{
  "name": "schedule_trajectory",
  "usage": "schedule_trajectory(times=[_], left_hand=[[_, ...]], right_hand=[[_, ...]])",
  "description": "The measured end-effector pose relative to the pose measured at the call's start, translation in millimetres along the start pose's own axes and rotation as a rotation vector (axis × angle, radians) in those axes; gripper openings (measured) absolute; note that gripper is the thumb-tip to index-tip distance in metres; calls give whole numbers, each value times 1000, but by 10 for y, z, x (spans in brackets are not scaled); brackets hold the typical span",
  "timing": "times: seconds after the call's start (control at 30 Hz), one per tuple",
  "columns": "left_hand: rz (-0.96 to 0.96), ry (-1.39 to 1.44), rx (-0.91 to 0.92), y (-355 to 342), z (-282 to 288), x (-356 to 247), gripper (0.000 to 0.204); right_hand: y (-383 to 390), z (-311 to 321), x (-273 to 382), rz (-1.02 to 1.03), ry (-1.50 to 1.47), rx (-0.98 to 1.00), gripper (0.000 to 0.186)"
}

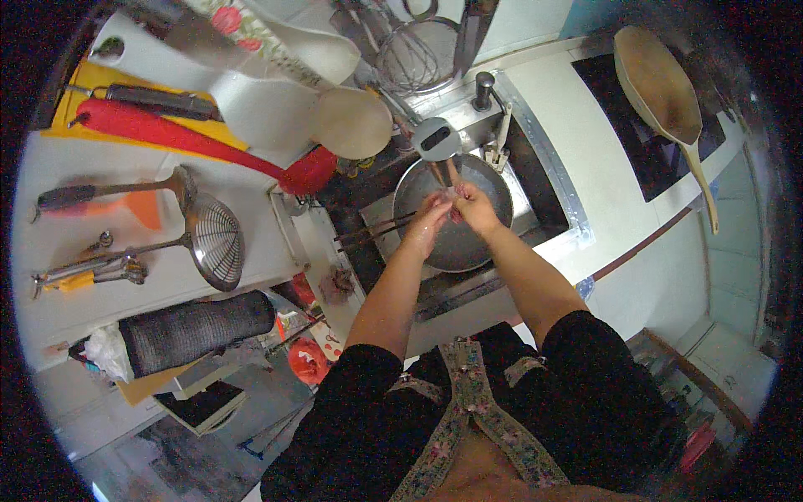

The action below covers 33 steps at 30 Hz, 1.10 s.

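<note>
My left hand (428, 224) and my right hand (474, 209) meet under the grey faucet head (437, 140), above a round grey pan (456, 249) in the sink. Fingers of both hands are curled and pressed together at the fingertips. Something small and pale may be between them, but it is too small to name. Wet highlights show on the left hand. Two thin dark rods, like chopsticks (368, 232), slant over the pan's left side beside my left hand; whether the hand touches them is hidden.
At right a beige long-handled frying pan (661, 88) rests on the black cooktop (623, 125). A black soap pump (483, 90) stands at the sink's back edge. On the left hang a red ladle (180, 138), a wire skimmer (215, 243) and several other utensils.
</note>
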<state>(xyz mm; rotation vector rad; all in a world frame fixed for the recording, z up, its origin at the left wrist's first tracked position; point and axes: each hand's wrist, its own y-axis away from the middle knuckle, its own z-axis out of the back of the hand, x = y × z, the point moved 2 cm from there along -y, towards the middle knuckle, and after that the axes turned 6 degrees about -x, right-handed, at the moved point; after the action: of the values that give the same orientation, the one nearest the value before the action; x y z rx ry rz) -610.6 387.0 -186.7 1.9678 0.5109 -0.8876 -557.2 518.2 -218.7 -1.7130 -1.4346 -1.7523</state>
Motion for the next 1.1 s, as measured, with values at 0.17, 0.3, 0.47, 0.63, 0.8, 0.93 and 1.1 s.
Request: schedule_trajectory(times=[0.17, 0.3, 0.47, 0.63, 0.8, 0.93, 1.1], left_hand=[[-55, 23, -68, 90, -288, -28, 66], [-84, -210, -176, 156, -385, 49, 75], [-91, 0, -244, 27, -272, 47, 67], [19, 187, -1, -234, -14, -94, 28], [134, 68, -244, -264, 39, -36, 30], [245, 144, -277, -259, -6, 49, 34], [130, 199, -275, -328, -100, 63, 38]], right_hand=[[-141, -75, -174, 158, 271, -426, 27], [-264, -44, -346, 48, 278, -571, 28], [14, -259, -255, -75, -166, -300, 28], [502, -406, 89, -161, -693, 2, 28], [677, -525, 27, -108, -292, 84, 40], [800, -420, 140, 489, 889, 112, 52], [907, -202, 482, 657, 1502, 354, 58]])
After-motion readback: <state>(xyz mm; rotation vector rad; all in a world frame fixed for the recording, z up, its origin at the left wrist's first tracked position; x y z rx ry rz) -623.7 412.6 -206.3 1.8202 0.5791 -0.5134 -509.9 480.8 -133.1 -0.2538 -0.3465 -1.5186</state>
